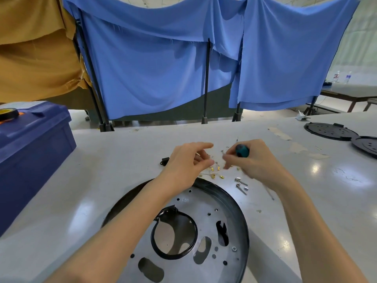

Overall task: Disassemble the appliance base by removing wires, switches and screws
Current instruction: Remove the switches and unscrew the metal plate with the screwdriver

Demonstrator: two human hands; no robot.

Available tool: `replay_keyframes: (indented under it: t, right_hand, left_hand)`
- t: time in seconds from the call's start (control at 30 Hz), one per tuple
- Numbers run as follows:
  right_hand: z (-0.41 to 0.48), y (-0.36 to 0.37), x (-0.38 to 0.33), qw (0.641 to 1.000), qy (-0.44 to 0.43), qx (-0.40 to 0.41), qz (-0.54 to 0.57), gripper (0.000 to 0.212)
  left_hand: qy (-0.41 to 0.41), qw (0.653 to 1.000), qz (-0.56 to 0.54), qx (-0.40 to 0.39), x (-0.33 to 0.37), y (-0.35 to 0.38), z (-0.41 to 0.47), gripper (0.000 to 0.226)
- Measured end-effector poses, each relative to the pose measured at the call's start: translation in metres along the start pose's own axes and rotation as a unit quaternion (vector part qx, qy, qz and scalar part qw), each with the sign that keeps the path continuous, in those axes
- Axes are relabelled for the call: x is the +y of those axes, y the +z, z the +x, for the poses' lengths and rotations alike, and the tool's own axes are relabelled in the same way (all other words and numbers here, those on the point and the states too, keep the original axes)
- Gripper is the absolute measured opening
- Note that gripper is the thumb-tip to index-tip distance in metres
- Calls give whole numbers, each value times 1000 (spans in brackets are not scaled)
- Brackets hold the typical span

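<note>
The round appliance base (206,221), a silver metal disc with a black rim and several holes, lies on the table close to me. A black ring (155,240) sits around its large opening. Just beyond it lie thin wires with gold crimp terminals (216,173) and loose screws with spacers (241,185). My left hand (185,162) hovers over the wires with fingers pinched near them. My right hand (251,160) grips a teal-handled screwdriver (242,150), its shaft (269,194) pointing back toward me. A small black switch (164,161) lies left of my left hand.
A dark blue lidded bin (30,152) with a roll of black tape (8,114) on top stands at the left. Two black round covers (330,130) lie at the far right. Blue cloth screens (163,58) hang behind the table's far edge.
</note>
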State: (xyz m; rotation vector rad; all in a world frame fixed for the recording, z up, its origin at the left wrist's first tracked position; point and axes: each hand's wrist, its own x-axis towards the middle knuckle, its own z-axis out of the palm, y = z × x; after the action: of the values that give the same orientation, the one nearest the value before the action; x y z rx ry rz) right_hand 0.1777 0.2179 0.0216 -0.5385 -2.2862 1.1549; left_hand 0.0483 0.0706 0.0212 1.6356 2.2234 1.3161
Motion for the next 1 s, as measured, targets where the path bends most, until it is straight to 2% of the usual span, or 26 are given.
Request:
replay_keyframes:
  t: [0.1, 0.17, 0.33, 0.53, 0.6, 0.67, 0.73, 0.77, 0.83, 0.93, 1.0]
  right_hand:
    - [7, -20, 27, 990, 98, 59, -81, 14]
    - [8, -24, 47, 977, 165, 51, -128, 14]
    - [14, -13, 81, 950, 244, 41, -190, 16]
    - [18, -2, 82, 933, 265, 39, -242, 22]
    - [18, -3, 79, 933, 258, 60, -245, 31]
    - [16, -9, 73, 943, 229, 94, -221, 35]
    - [10, -12, 59, 968, 186, 95, -142, 40]
    - [6, -12, 49, 979, 167, 68, -97, 46]
    - [-3, -9, 28, 988, 142, -40, -54, 55]
    - [-12, -4, 5, 966, 128, -212, -80, 52]
    - [-13, 1, 0, 951, 123, -260, -112, 55]
  left_hand:
    - [-26, 990, 110, -88, -19, -1, -4, 40]
    - [-51, 976, 155, -143, -30, -1, -9, 35]
    - [-71, 965, 179, -175, -35, 2, -11, 22]
    - [-71, 960, 209, -173, -33, 3, -11, 18]
    - [-69, 958, 219, -175, -31, 2, -11, 18]
    - [-67, 953, 235, -178, -30, 0, -9, 17]
    - [-68, 948, 256, -179, -29, -2, -8, 18]
    - [-67, 944, 269, -178, -29, -3, -8, 19]
    - [-66, 932, 314, -169, -31, -5, -10, 21]
    - [-73, 907, 384, -158, -35, -13, -14, 22]
    - [-93, 893, 412, -156, -36, -22, -17, 21]
